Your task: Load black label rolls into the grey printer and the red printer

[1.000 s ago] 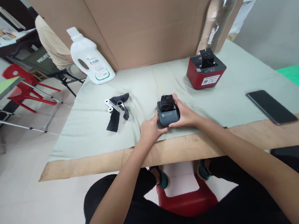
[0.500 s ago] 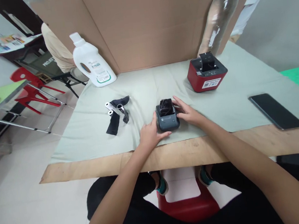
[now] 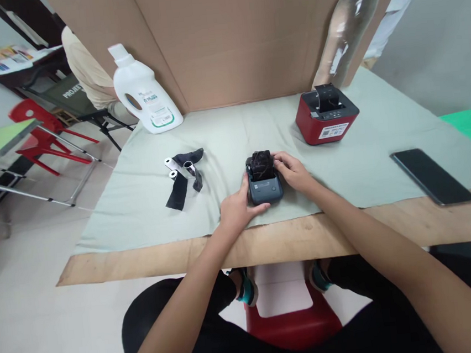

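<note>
A small dark grey portable label printer [image 3: 265, 189] sits on the cloth near the table's front edge. From its top slot a strip of black paper [image 3: 262, 164] stands up. My left hand [image 3: 237, 205] grips the printer's left side, with the thumb across the front. At the rear right corner, my right hand [image 3: 291, 170] has its fingers curled against the printer, close to the paper strip. Its fingertips are partly hidden. Left of the hands lie several small paper rolls [image 3: 171, 165] with loose black strips [image 3: 177, 193].
A red printer [image 3: 326, 123] with black paper stands at the back right, before a clear bottle [image 3: 346, 27]. A phone [image 3: 433, 175] lies on the right. A white jug [image 3: 148, 96] leans at the back left by the cardboard [image 3: 239, 43]. A seated person [image 3: 87, 68] is behind it.
My right hand has closed in on the printer's rear right corner, its fingers now more curled. My left hand keeps its hold on the left side. The view has shifted slightly.
</note>
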Demonstrator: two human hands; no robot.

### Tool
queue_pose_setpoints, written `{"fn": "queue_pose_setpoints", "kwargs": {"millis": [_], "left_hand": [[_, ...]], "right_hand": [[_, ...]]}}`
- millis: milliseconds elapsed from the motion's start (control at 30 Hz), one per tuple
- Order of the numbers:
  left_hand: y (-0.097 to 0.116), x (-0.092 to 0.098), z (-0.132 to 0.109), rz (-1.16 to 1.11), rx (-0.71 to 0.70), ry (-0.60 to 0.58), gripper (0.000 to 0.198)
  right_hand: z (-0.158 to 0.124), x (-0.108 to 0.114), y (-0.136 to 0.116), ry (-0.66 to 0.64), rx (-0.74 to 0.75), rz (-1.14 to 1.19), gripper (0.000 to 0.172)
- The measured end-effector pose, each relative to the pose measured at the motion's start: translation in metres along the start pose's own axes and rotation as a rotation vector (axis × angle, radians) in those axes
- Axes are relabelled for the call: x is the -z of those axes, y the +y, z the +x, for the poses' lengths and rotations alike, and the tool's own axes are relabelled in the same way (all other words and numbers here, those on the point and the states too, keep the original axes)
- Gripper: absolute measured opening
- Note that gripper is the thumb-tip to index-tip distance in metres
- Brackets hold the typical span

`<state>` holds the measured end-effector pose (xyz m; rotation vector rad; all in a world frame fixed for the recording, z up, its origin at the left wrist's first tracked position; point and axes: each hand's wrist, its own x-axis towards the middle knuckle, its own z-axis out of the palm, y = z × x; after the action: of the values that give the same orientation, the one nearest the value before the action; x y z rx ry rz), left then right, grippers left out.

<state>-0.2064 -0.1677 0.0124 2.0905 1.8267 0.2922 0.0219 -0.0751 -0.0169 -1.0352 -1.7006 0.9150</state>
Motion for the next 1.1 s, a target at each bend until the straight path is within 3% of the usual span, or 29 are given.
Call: {"fn": "queue_pose_setpoints", "kwargs": {"millis": [367,500,667,933,1000,1100], "left_hand": [[0.001,-0.002,0.002,0.001,0.016,-0.008,0.118],[0.001,-0.001,0.002,0.007,0.021,-0.014,0.118],[0.004,0.002,0.002,0.003,0.036,-0.045,0.117],[0.006,0.008,-0.002,-0.024,0.033,-0.045,0.115],[0.006,0.008,-0.001,-0.031,0.032,-0.048,0.115],[0.006,0.008,-0.001,-0.032,0.035,-0.045,0.116]], "right_hand": [[0.007,-0.003,0.008,-0.031,-0.036,-0.047,0.063],[0.007,0.000,0.007,-0.009,0.003,-0.124,0.054],[0.005,0.002,-0.001,0.059,-0.066,-0.197,0.042],[0.006,0.004,-0.038,0.107,-0.112,-0.314,0.031],[0.012,0.003,-0.048,0.084,-0.207,-0.243,0.029],[0.020,-0.002,-0.061,0.077,-0.467,-0.032,0.025]]}}
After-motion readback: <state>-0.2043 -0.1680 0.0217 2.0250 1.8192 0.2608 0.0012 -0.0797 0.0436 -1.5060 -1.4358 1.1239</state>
